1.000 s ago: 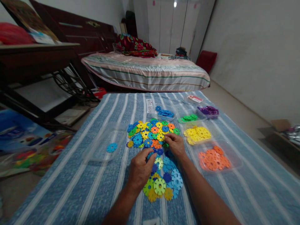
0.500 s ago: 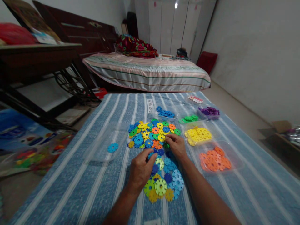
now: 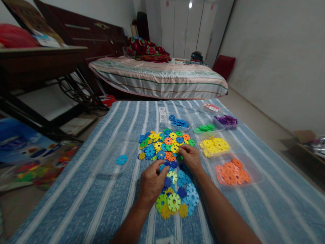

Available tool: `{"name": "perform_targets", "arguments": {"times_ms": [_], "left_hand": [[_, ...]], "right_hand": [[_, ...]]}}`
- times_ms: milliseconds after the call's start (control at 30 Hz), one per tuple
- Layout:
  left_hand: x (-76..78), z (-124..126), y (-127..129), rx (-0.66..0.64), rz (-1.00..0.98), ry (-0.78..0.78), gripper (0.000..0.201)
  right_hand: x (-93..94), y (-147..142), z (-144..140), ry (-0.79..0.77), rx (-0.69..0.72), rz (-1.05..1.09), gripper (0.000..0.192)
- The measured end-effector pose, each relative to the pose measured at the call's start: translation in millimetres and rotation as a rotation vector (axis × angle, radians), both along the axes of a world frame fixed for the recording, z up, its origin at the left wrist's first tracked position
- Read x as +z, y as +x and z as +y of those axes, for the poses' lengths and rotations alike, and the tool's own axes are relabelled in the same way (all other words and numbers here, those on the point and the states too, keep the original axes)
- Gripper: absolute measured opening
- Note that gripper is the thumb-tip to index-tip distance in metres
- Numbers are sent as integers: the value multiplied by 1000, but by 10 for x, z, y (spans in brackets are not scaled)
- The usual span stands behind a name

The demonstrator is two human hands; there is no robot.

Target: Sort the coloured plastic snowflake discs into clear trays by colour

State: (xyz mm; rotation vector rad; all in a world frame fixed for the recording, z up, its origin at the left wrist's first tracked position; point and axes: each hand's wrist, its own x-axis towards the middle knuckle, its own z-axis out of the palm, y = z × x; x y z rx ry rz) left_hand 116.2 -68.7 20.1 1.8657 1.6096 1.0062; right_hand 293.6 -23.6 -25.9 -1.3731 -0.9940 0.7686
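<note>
Toothed plastic snowflake discs in mixed colours form a pile (image 3: 157,146) mid-table, with looser blue, lime and gold discs nearer me. My left hand (image 3: 152,179) is at the near edge of the pile, thumb and forefinger curled around a light blue snowflake disc (image 3: 161,167). At the pile's right side is my right hand (image 3: 190,156), its fingers closed together beside a yellow disc (image 3: 174,149); whatever may be between those fingertips is hidden. Below the hands lie a lime disc (image 3: 174,202) and a dark blue disc (image 3: 181,192).
Clear tubs on the right hold orange discs (image 3: 233,173), yellow discs (image 3: 215,146), green discs (image 3: 205,128) and purple discs (image 3: 225,120). Blue discs (image 3: 180,123) fill another tub behind the pile. At left, a clear tub (image 3: 106,171) contains one blue disc (image 3: 122,159). Beyond the table stands a bed (image 3: 162,79).
Both hands stay almost where they were, with only a slight shift of the left fingers. The discs and tubs look the same.
</note>
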Motion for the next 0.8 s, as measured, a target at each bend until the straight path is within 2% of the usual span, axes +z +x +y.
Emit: {"name": "perform_targets", "arguments": {"times_ms": [800], "left_hand": [[-40, -4, -26, 14, 5, 28, 16]], "right_hand": [[28, 15, -35, -3, 0, -23, 21]]}}
